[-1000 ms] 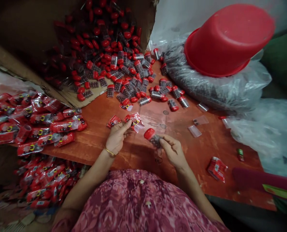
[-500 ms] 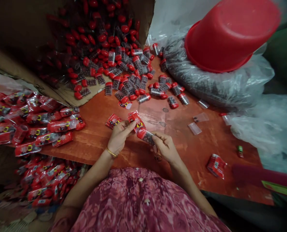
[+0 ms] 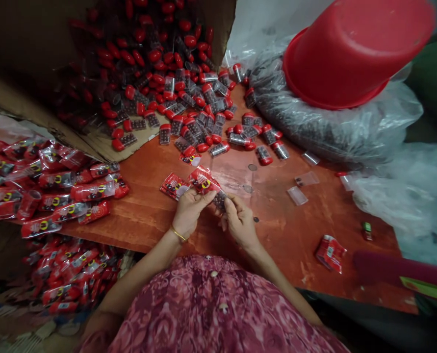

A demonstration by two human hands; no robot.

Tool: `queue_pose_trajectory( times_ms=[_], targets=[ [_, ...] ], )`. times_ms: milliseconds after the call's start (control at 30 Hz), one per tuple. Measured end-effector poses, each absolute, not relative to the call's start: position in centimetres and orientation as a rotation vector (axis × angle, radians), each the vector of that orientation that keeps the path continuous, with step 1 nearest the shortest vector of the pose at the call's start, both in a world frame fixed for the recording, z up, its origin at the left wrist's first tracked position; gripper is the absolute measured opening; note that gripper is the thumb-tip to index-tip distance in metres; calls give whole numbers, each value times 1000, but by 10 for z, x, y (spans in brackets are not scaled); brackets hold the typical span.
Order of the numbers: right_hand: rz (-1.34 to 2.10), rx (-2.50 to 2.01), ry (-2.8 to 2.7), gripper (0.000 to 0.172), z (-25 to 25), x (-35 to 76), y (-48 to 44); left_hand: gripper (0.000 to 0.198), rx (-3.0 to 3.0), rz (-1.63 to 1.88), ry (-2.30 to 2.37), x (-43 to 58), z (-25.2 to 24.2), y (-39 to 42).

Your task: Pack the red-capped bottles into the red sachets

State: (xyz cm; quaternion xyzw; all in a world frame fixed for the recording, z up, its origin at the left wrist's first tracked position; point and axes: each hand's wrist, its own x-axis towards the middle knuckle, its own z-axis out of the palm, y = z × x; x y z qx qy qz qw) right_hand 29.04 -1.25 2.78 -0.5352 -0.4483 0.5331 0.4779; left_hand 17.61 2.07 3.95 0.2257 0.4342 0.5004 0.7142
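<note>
My left hand [image 3: 189, 212] pinches a red printed plastic wrapper [image 3: 202, 181] just above the red-brown table [image 3: 277, 220]. My right hand [image 3: 239, 220] is closed on a small clear bottle of dark beads [image 3: 220, 199], whose red-capped end sits inside that wrapper. Both hands meet at the table's middle, close to my body. A second red wrapper [image 3: 173, 186] lies flat just left of my left hand.
A tipped cardboard box [image 3: 104, 59] spills many red-capped bottles [image 3: 199, 117] across the far table. Wrapped red packets [image 3: 52, 186] pile up at left. An upturned red basin [image 3: 350, 54] rests on a plastic bag of dark beads [image 3: 332, 127] at right. A loose packet [image 3: 329, 252] lies near right.
My right hand brought the red-capped bottle left to the wrapper in my left hand and pushed it in; the cap is now covered. The hands have closed together.
</note>
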Motion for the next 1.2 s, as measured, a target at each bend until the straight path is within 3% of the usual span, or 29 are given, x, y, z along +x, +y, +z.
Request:
queue_pose_trajectory(
  times_ms=[267,600,900,1200],
  targets=[
    [1081,-1292,-959,26,12,273,-15,35,453,1118,959,191,32,15],
    [1100,-1320,-1190,25,11,284,-12,31,599,1066,955,183,33,29],
    [1426,-1143,-946,31,22,279,-6,31,598,1069,908,180,36,24],
    [1312,-1188,-892,28,17,275,-6,33,638,1108,955,183,39,17]
  ],
)
